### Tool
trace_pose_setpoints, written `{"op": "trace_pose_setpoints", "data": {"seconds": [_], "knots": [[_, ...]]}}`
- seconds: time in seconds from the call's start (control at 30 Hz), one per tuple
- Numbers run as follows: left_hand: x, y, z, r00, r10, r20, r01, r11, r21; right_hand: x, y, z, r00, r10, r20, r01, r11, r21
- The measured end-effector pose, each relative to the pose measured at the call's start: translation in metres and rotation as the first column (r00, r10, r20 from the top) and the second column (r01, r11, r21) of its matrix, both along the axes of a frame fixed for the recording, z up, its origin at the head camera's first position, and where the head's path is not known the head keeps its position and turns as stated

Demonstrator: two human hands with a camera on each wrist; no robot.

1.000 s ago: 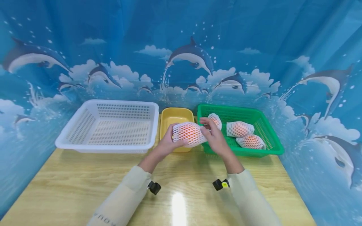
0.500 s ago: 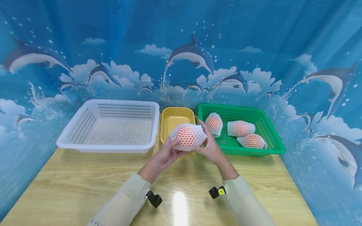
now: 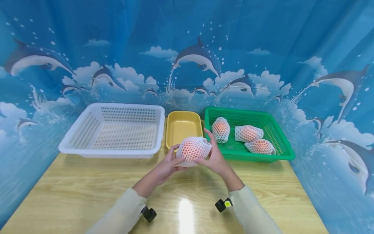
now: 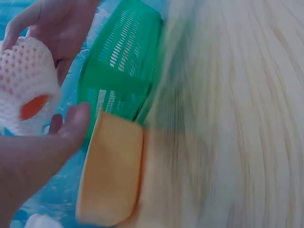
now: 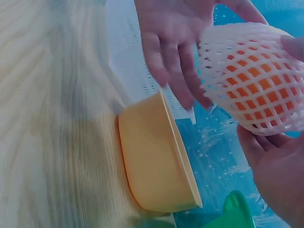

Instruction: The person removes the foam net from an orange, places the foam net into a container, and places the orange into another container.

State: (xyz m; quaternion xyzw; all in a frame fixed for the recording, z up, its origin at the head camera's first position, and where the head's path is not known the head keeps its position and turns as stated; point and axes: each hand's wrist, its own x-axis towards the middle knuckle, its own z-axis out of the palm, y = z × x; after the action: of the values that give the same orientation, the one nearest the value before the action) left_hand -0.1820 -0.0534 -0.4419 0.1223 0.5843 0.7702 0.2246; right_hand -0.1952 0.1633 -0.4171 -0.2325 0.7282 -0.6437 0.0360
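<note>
Between both hands is an orange fruit in a white foam net (image 3: 193,151), held over the table just in front of the yellow tray (image 3: 184,130). My left hand (image 3: 166,165) holds its left side, thumb across the front; in the right wrist view several of its fingers (image 5: 176,71) stretch fairly straight beside the net. My right hand (image 3: 217,161) grips the right end, with the thumb at the front and a finger raised behind. At the net's end facing the left wrist camera, bare orange (image 4: 33,107) shows through an opening.
A green basket (image 3: 284,148) at the right holds 3 more netted fruits (image 3: 221,130). At the left stands a white perforated basket (image 3: 125,138) with nothing in it. Behind them hangs a blue dolphin curtain (image 3: 187,81). Everything stands on a wooden table (image 3: 87,188).
Both hands have brought the netted fruit down and nearer to the body, off the yellow tray. The right hand has come away from the green basket's edge and changed its hold on the net's end.
</note>
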Motion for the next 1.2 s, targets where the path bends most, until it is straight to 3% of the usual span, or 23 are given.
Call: {"op": "trace_pose_setpoints", "data": {"seconds": [0.07, 0.13, 0.3, 0.43, 0.5, 0.7, 1.07, 1.2], "knots": [[0.004, -0.01, 0.001, 0.995, 0.008, -0.101, -0.019, 0.994, -0.109, 0.003, -0.001, -0.001, 1.0, 0.009, 0.004, -0.01, 0.998, 0.068], [0.007, -0.021, 0.002, 0.979, 0.009, -0.203, -0.051, 0.978, -0.204, 0.007, -0.002, -0.002, 0.999, 0.031, 0.009, -0.032, 0.992, 0.124], [0.018, -0.036, 0.003, 0.909, -0.046, -0.415, -0.123, 0.921, -0.37, 0.018, -0.01, -0.008, 0.996, 0.083, -0.028, -0.075, 0.971, 0.226], [0.025, -0.035, 0.0, 0.863, -0.102, -0.494, -0.149, 0.884, -0.443, 0.027, -0.015, -0.017, 0.994, 0.096, -0.046, -0.077, 0.944, 0.32], [0.027, -0.032, -0.004, 0.862, -0.118, -0.494, -0.136, 0.884, -0.448, 0.032, -0.017, -0.023, 0.995, 0.094, -0.031, -0.078, 0.937, 0.341], [0.03, -0.026, -0.015, 0.884, -0.125, -0.45, -0.083, 0.905, -0.416, 0.038, -0.02, -0.037, 0.997, 0.076, 0.001, -0.071, 0.929, 0.364], [0.036, -0.015, -0.031, 0.874, -0.063, -0.482, -0.199, 0.859, -0.472, 0.042, -0.019, -0.051, 0.998, 0.057, -0.023, -0.041, 0.9, 0.433], [0.039, -0.01, -0.032, 0.881, -0.029, -0.471, -0.232, 0.842, -0.487, 0.043, -0.018, -0.053, 0.997, 0.072, -0.028, -0.052, 0.892, 0.45]]}}
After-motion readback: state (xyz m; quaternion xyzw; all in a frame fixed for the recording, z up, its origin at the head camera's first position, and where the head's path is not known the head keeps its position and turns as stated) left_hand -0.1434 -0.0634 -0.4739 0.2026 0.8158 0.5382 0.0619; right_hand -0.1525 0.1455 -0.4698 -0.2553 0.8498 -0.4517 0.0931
